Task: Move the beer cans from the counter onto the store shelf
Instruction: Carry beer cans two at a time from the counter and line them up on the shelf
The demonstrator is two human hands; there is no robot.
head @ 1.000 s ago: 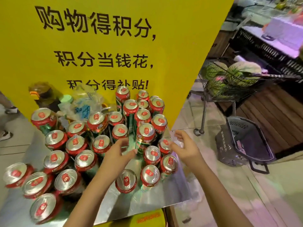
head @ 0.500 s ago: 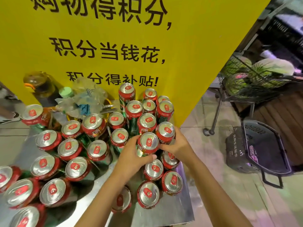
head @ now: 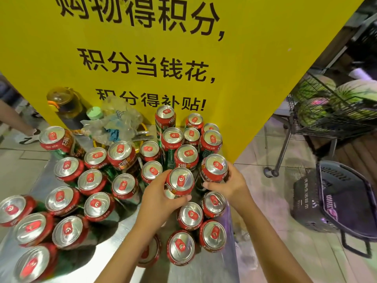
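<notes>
Both hands are gripping cans on the steel counter (head: 204, 268): the left hand (head: 161, 201) is wrapping its fingers and thumb round one beer can (head: 180, 183) near the middle of the view, and the right hand (head: 230, 185) is curling round a second can (head: 215, 168) just beside it, toward two o'clock. Each can is showing a shiny silver lid with a red pull tab, a red band with printed characters under the rim, and green lower down the side. The rest of the cans (head: 89, 182) are standing upright in a crowd across the counter, spreading from the held pair out toward seven and nine o'clock, with a tighter cluster rising toward twelve against the yellow sign (head: 183, 48) with black characters. At ten o'clock a crumpled plastic bag (head: 116, 121) and an amber bottle (head: 65, 105) are sitting behind the cans. Off the counter, at two o'clock, a wire cart (head: 326, 111) is holding watermelons, and at four o'clock a dark shopping basket (head: 336, 201) is resting on the floor.
</notes>
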